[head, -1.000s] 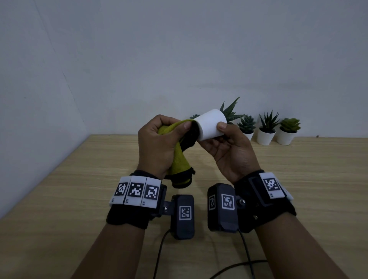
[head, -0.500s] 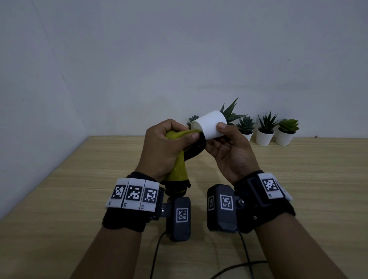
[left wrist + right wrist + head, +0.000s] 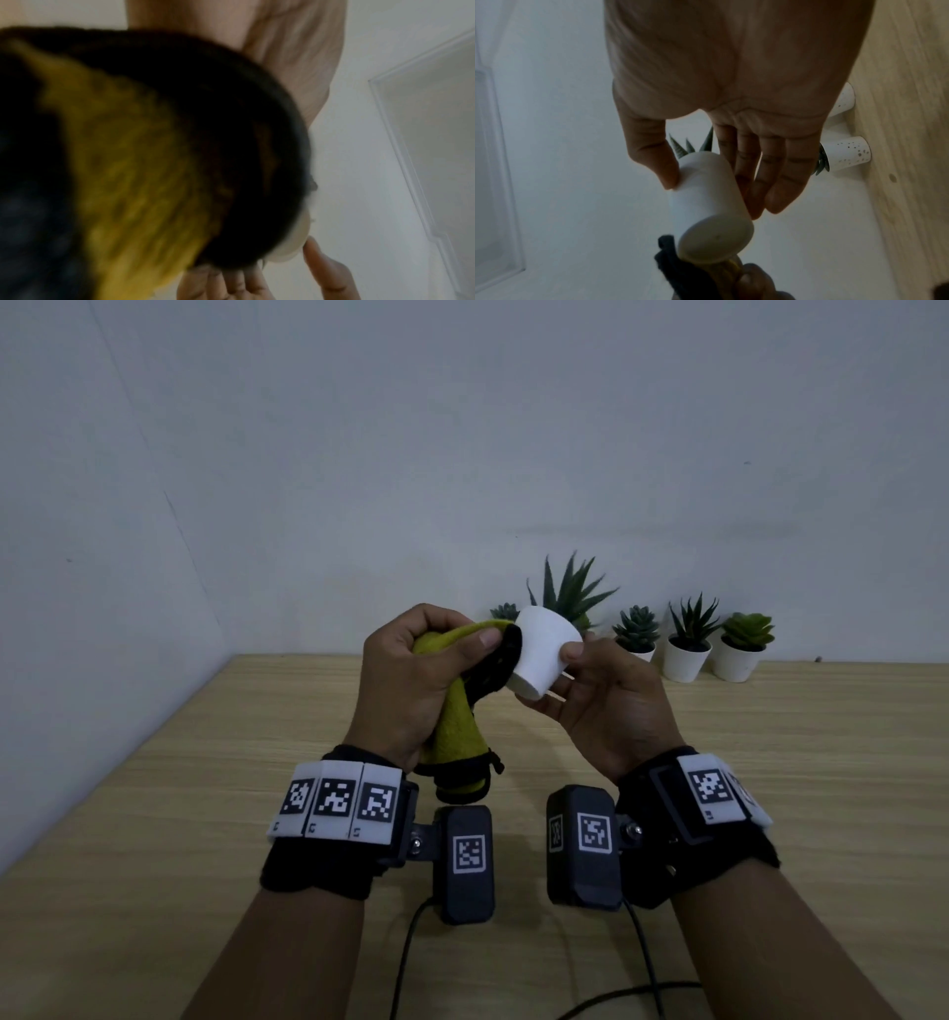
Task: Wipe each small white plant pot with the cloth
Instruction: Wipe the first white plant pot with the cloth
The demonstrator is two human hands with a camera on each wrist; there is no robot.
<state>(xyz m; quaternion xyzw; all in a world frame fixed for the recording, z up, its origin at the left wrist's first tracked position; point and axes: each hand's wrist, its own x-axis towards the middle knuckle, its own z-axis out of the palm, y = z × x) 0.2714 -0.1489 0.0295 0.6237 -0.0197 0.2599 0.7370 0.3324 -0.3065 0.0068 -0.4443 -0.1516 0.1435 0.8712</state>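
Observation:
My right hand (image 3: 590, 680) holds a small white plant pot (image 3: 542, 649) tipped on its side above the table, thumb on top and fingers beneath. Its spiky green plant (image 3: 570, 588) points away toward the wall. My left hand (image 3: 411, 670) grips a yellow-green cloth with black trim (image 3: 454, 726) and presses its upper end against the pot's left side. The right wrist view shows the pot (image 3: 706, 205) with its flat base toward the camera and the cloth (image 3: 680, 270) touching it below. The cloth (image 3: 128, 162) fills the blurred left wrist view.
Three more small white pots with succulents (image 3: 685, 654) stand in a row against the back wall at the right, and another plant (image 3: 506, 611) peeks out behind my left hand. The wooden table (image 3: 154, 814) lies below my hands, with cables (image 3: 642, 958) near its front edge.
The pot has tilted so its base points lower and toward me. My left hand slid the cloth along the pot's side; both hands stayed at about the same height.

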